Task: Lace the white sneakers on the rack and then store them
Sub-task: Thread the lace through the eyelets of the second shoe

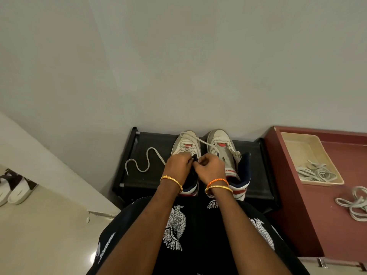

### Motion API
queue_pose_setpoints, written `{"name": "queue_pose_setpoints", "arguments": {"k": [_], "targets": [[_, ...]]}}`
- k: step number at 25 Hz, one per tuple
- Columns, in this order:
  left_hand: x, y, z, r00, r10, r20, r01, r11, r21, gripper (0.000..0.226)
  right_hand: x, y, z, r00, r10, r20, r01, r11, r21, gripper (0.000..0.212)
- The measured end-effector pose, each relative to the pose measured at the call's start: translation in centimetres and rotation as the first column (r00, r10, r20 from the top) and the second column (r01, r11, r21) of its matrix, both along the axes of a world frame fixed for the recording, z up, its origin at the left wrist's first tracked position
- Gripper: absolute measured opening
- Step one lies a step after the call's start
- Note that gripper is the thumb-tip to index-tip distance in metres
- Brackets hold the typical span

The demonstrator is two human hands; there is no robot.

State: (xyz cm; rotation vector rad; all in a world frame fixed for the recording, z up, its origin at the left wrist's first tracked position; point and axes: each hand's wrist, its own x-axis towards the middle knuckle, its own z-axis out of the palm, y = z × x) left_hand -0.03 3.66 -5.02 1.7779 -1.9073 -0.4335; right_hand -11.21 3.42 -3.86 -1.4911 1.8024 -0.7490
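Two white sneakers stand side by side on a black rack [149,175], toes toward the wall. Both my hands work at the tongue and upper eyelets of the left sneaker [186,144]. My left hand [178,165] has its fingers curled at the shoe's left side. My right hand [210,167] pinches the white lace [148,159] near the tongue. One lace end snakes loose over the rack to the left; the other loops over the toe and crosses toward the right sneaker [224,151]. The right sneaker's tongue stands open.
A dark red cabinet [297,195] stands to the right, carrying a beige tray [297,143] with several spare laces and another loose lace bundle [355,203]. Another pair of shoes [14,187] sits on the floor at far left. A wall rises right behind the rack.
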Motion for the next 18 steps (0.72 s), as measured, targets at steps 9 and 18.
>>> {"name": "queue_pose_setpoints", "arguments": {"k": [9,18], "targets": [[-0.3,-0.9,-0.1,0.557,0.501,-0.663,-0.390,0.862,0.323,0.001,-0.1,-0.1,-0.2,0.989,-0.088,0.119,0.075,0.991,0.114,0.018],[0.0,1.2,-0.5,0.994,0.002,0.110,0.004,0.999,-0.052,0.031,-0.8,-0.3,-0.1,0.996,0.007,0.084,-0.016,0.995,0.102,0.009]]}}
